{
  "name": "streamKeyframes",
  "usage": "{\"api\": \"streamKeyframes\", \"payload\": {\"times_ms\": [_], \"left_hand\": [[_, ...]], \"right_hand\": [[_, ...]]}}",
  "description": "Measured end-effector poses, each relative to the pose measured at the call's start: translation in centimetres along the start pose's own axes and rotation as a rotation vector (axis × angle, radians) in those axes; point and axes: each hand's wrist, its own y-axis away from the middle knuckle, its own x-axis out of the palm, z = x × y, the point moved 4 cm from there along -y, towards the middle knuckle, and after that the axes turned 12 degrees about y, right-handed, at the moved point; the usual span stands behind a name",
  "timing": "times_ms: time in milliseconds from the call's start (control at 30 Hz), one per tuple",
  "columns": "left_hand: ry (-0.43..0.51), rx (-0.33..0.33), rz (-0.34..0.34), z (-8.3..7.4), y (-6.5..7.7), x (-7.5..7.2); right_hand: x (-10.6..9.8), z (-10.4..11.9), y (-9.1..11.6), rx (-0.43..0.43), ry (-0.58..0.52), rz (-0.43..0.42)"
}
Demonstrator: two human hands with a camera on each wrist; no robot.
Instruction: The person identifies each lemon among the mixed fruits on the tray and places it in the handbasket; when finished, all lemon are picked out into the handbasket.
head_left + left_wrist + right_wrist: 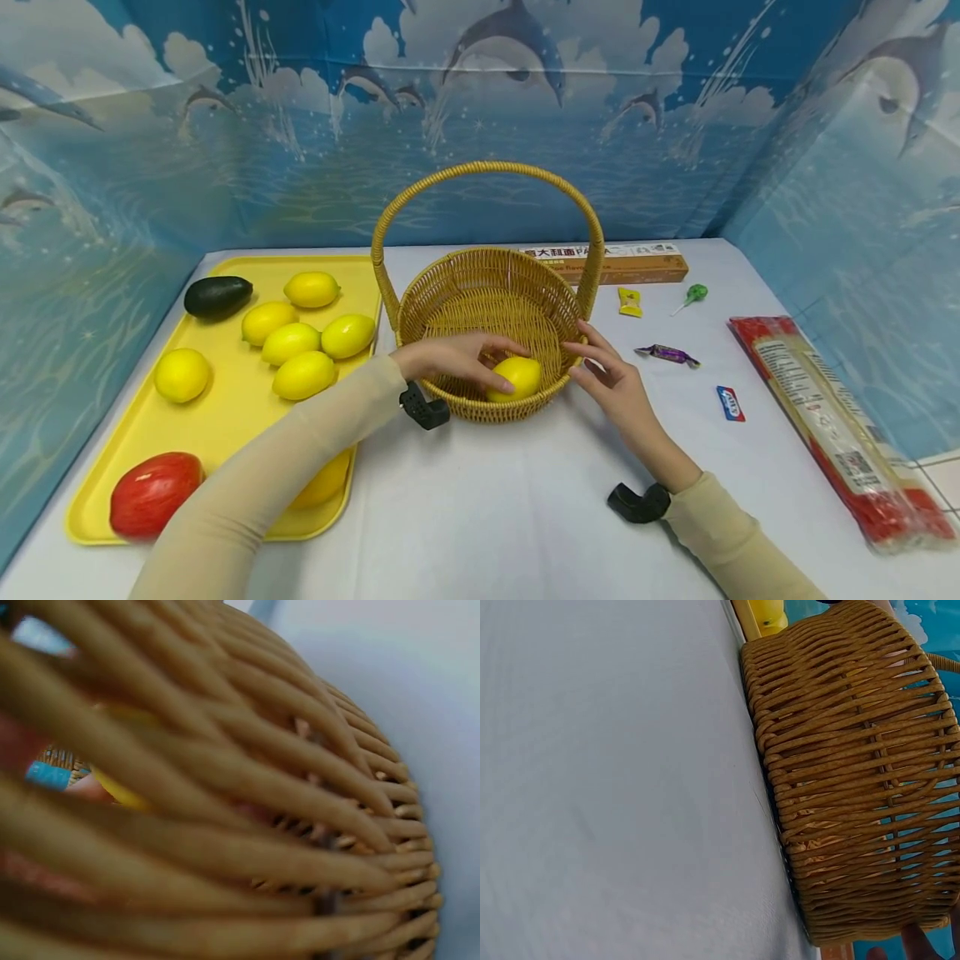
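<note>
A round wicker basket (480,312) with a tall arched handle stands mid-table. My left hand (468,360) reaches over its near left rim and holds a lemon (521,377) low inside, thumb on the near side and fingers on the far side. In the left wrist view the woven basket wall (300,765) fills most of the picture, with bits of yellow showing through the gaps. My right hand (611,379) is at the basket's right rim, its fingers spread and relaxed, fingertips right at the edge. The right wrist view shows the basket's outer side (855,787).
To the left lies a yellow tray (225,425) with several lemons (303,375), an avocado (217,297) and a red fruit (156,493). Right of the basket are wrapped candies (667,356), a green lollipop (696,293) and a long red-ended packet (832,425). A pasta box (637,265) lies behind.
</note>
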Motion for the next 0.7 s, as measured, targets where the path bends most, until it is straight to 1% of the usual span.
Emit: {"api": "streamKeyframes", "payload": {"times_ms": [200,333,567,633,700], "left_hand": [[0.031,-0.012,0.048,0.15,-0.13,0.29],[0.02,-0.005,0.064,0.05,-0.2,0.42],[0.021,0.024,0.048,-0.17,0.0,0.35],[0.009,0.034,0.031,-0.33,0.15,0.18],[-0.027,0.048,0.014,-0.67,0.42,-0.05]], "right_hand": [[0.09,-0.02,0.01,-0.01,-0.007,0.0],[0.01,0.03,0.04,-0.022,-0.01,-0.002],[0.08,-0.06,0.03,-0.028,-0.014,-0.002],[0.09,-0.08,0.01,-0.027,-0.015,-0.003],[0.05,-0.06,-0.02,-0.029,-0.015,-0.004]]}}
